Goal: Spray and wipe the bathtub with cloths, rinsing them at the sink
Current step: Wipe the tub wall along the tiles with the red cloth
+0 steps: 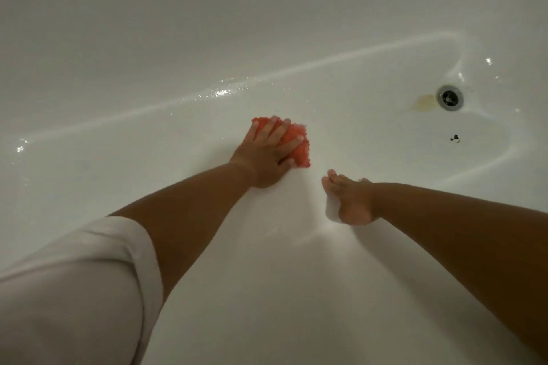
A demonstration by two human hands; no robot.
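the white bathtub [267, 38] fills the view, its wet floor glinting along the curve. a white sleeve [74, 290] covers the left upper arm. the left hand [264, 154] lies flat with straight, spread fingers, pressing an orange cloth [299, 151] onto the tub floor near the middle. just beside it, the right hand [353, 198] curls its fingers round a white thing [332, 212] too blurred to name. far right sits the metal drain [449, 97], a yellowish stain [424, 103] touching it and a dark speck [455, 138] nearby.
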